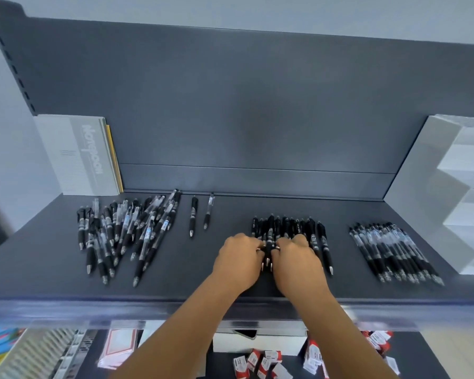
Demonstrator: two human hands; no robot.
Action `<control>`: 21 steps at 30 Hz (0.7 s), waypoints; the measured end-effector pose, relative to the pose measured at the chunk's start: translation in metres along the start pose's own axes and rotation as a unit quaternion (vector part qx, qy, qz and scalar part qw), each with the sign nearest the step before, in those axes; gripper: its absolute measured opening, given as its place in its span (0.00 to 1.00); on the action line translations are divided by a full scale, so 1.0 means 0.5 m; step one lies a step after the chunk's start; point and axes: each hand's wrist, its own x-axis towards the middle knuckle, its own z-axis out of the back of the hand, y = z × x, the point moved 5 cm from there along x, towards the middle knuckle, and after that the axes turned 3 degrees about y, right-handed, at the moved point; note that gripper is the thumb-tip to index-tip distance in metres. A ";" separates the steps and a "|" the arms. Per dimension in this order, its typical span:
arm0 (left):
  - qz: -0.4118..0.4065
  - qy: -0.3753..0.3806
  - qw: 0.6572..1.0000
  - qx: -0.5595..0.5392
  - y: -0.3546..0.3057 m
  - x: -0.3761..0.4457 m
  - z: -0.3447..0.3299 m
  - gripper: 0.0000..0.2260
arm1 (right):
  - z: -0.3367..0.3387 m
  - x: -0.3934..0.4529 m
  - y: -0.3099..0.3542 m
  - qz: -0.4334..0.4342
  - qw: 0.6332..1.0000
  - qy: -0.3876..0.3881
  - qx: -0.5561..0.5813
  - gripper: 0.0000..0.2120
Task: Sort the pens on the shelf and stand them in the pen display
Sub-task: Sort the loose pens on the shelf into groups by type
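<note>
Black pens lie in groups on the dark shelf (pixel 230 285). A loose heap of pens (pixel 126 231) sits at the left, with two single pens (pixel 200 214) beside it. In the middle, a row of black pens (pixel 288 225) lies side by side, and my left hand (pixel 237 258) and my right hand (pixel 296 259) curl round the near ends of that row from both sides. A tidy row of clear-barrelled pens (pixel 394 250) lies at the right. The white stepped pen display (pixel 449 192) stands at the far right, its tiers showing no pens.
A grey notebook stack (pixel 80 154) leans against the back panel at the left. Below the shelf edge (pixel 175 307), a lower shelf holds small red-and-white boxes (pixel 260 362), a white box (pixel 257 343) and packets.
</note>
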 end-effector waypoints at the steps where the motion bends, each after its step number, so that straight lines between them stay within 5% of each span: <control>1: -0.002 -0.003 1.000 0.006 0.004 -0.004 0.005 0.11 | 0.003 -0.001 0.007 0.009 1.000 -0.003 -0.005 0.11; 11: 0.050 -0.049 0.995 0.064 0.113 -0.075 0.108 0.17 | -0.001 -0.014 0.164 0.135 0.990 -0.033 0.036 0.18; 21: 0.204 -0.039 0.974 0.086 0.289 -0.167 0.181 0.20 | -0.088 -0.038 0.323 0.185 0.981 0.019 0.053 0.18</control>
